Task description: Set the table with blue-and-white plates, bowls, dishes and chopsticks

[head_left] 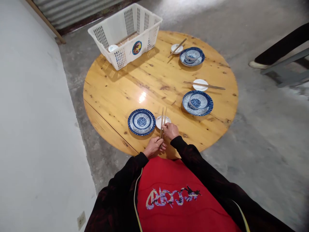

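Observation:
Both hands meet at the near edge of the round wooden table, around one pair of chopsticks. My left hand is closed about their lower ends. With fingers pinched, my right hand grips them higher up, and the tips point away from me, slightly apart. Beneath the chopsticks lies a small white dish, partly covered by them and my right fingers. Just left of it sits a blue-and-white plate with a matching bowl on it.
A white plastic basket stands at the table's far left, with a white dish and chopsticks inside. Two more blue-patterned settings, one plate nearer and another plate farther, lie on the right. A person's leg and grey stool are beyond.

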Action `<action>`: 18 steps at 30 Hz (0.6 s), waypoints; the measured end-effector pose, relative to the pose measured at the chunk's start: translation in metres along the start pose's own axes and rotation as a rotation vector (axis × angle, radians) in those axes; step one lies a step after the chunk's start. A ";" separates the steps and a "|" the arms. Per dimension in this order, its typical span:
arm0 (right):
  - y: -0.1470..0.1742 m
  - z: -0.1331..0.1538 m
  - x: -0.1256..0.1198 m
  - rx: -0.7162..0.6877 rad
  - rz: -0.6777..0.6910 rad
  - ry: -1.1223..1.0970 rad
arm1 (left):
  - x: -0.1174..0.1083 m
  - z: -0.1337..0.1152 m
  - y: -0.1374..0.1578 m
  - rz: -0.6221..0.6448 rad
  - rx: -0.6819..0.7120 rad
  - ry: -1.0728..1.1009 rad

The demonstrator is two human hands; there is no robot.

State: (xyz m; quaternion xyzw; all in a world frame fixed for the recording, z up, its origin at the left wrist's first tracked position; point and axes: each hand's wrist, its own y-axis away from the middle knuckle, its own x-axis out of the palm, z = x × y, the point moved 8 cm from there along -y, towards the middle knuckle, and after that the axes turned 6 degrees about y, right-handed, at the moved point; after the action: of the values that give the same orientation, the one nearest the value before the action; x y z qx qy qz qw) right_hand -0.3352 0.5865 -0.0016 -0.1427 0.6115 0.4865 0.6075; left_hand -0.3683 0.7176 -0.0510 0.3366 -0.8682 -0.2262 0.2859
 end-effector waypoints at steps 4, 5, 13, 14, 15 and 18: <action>-0.003 -0.001 0.000 0.001 -0.013 -0.004 | 0.002 0.003 -0.003 0.017 -0.008 0.003; -0.003 -0.001 0.000 0.000 -0.022 0.006 | 0.002 0.004 -0.003 0.019 -0.011 0.003; -0.005 0.002 -0.002 -0.019 -0.008 0.078 | 0.002 0.010 -0.006 0.013 -0.026 0.027; -0.006 0.003 -0.002 -0.020 -0.002 0.083 | 0.002 0.010 -0.007 0.003 -0.025 0.025; -0.006 0.004 -0.002 -0.021 0.003 0.089 | 0.001 0.010 -0.007 -0.006 -0.023 0.020; -0.006 0.007 -0.002 -0.025 0.008 0.111 | 0.001 0.010 -0.009 -0.018 -0.013 -0.002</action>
State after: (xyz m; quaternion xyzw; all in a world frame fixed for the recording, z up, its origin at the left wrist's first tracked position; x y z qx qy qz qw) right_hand -0.3258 0.5875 -0.0012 -0.1746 0.6389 0.4877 0.5687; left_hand -0.3716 0.7133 -0.0632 0.3423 -0.8639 -0.2350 0.2852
